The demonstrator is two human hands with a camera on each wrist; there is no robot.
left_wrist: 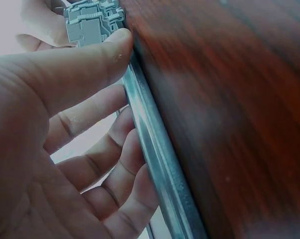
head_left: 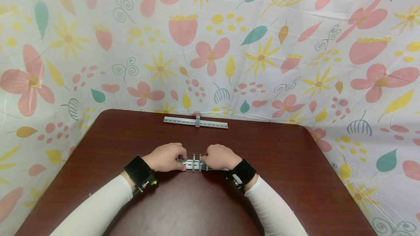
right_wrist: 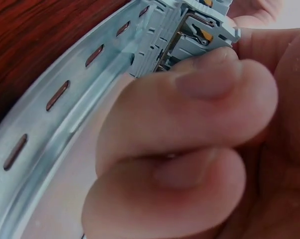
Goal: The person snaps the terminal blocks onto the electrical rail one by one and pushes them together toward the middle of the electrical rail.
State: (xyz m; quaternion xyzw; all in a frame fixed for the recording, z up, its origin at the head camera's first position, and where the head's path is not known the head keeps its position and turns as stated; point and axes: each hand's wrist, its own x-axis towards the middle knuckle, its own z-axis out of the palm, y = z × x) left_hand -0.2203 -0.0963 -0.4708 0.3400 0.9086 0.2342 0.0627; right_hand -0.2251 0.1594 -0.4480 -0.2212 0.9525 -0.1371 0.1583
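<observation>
A slotted metal DIN rail (head_left: 188, 164) lies crosswise on the table in front of the person. Thin grey terminal blocks (head_left: 194, 164) stand upright on it, between the two hands. My left hand (head_left: 168, 158) grips the left part of the rail, thumb along the near edge and fingers on the far side, as the left wrist view shows. On the right, my right hand (head_left: 222, 157) has its fingers curled against a grey terminal block (right_wrist: 200, 32) with orange inner parts. That hand hides much of the rail's right part in the head view.
Farther back, near the table's far edge, lies a second DIN rail (head_left: 180, 120) with a few terminal blocks (head_left: 198, 121) on it. A floral cloth (head_left: 210, 21) hangs behind and beside the dark red-brown table (head_left: 279, 156).
</observation>
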